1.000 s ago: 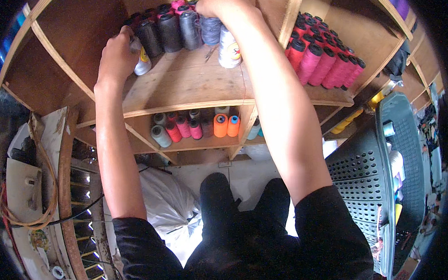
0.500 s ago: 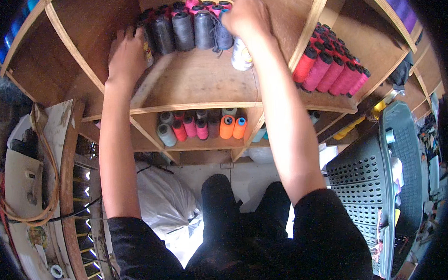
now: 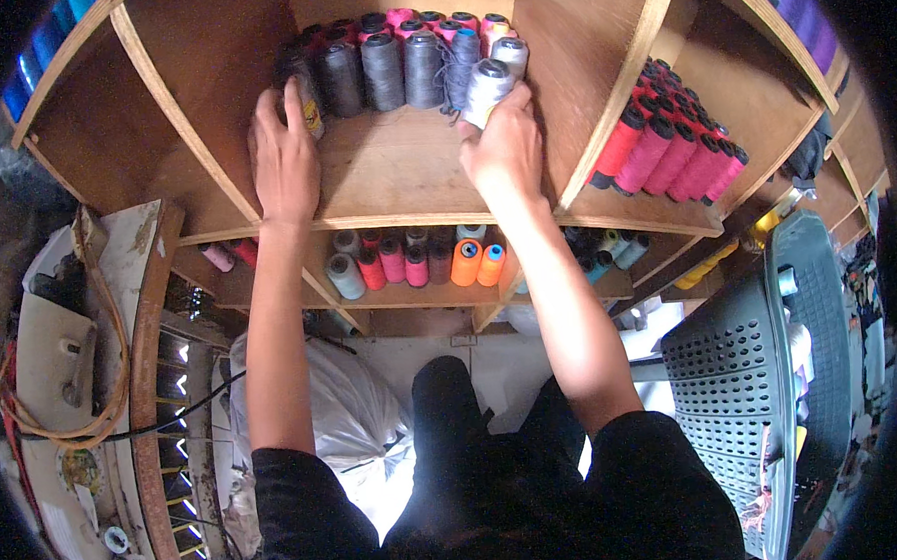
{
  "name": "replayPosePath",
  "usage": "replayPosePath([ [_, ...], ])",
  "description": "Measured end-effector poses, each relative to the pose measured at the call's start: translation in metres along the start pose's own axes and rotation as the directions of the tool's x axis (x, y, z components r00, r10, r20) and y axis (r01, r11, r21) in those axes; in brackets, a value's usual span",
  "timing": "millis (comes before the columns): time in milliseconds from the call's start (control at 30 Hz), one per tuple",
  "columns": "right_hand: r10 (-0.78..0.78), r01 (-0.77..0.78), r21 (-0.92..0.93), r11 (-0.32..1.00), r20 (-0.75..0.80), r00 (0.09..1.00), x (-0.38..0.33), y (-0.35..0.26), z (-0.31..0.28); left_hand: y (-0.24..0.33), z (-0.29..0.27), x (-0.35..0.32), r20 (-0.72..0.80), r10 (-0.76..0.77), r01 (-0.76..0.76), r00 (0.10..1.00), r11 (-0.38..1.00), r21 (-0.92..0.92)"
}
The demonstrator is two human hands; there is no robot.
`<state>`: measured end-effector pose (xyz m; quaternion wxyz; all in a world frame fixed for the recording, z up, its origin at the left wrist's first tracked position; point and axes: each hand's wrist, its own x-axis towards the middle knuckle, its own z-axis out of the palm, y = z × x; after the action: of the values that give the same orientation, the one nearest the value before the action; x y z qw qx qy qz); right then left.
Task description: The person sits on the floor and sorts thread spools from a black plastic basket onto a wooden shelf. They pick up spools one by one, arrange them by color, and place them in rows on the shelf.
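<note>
In a wooden shelf compartment, my right hand (image 3: 506,149) is closed around a white thread spool (image 3: 487,90) at the front right of a cluster. Another pale spool (image 3: 510,53) stands just behind it. At the left end, my left hand (image 3: 285,157) has its fingers wrapped around a dark thread spool (image 3: 310,104) with a yellow label, partly hidden by the hand. Between my hands stands a row of grey spools (image 3: 381,71); the right one of these, a blue-grey spool (image 3: 459,67), has loose thread hanging off it. Pink spools (image 3: 400,20) stand behind the row.
The compartment to the right holds rows of red and pink spools (image 3: 675,148). Orange, pink and pale spools (image 3: 466,263) stand on the shelf below. A dark green perforated basket (image 3: 728,368) is at my right, a white sack (image 3: 349,404) at lower left. Wooden dividers (image 3: 616,93) flank the compartment.
My right hand has come down from the back right corner and taken hold of the white spool at the front. My left hand stays at the left-end spool. The view has shifted slightly.
</note>
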<state>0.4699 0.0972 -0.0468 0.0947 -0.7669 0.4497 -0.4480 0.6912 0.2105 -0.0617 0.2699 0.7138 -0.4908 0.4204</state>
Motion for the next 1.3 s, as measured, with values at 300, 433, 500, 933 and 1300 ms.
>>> replayPosePath([
  [300,-0.166,0.077,0.334,0.939,0.248,0.954,0.025,-0.069,0.056,0.01,-0.009,0.005,0.119,-0.172,0.187,0.978,0.974,-0.131],
  [433,-0.114,0.021,0.287,0.958,0.312,0.943,0.031,-0.075,0.089,0.004,0.0,0.006,0.13,-0.153,0.168,0.98,0.979,-0.117],
  [500,-0.147,0.055,0.347,0.936,0.246,0.958,0.025,-0.069,0.101,0.001,0.002,0.003,0.115,-0.138,0.143,0.984,0.989,-0.036],
  [933,-0.191,0.128,0.268,0.955,0.228,0.955,0.016,-0.065,0.11,0.002,0.01,0.003,0.146,-0.017,0.027,0.989,0.998,-0.062],
  [1300,-0.539,0.537,0.125,0.834,0.394,0.745,-0.013,-0.06,-0.067,-0.012,-0.004,0.0,-0.125,0.09,-0.123,0.988,0.947,-0.296],
])
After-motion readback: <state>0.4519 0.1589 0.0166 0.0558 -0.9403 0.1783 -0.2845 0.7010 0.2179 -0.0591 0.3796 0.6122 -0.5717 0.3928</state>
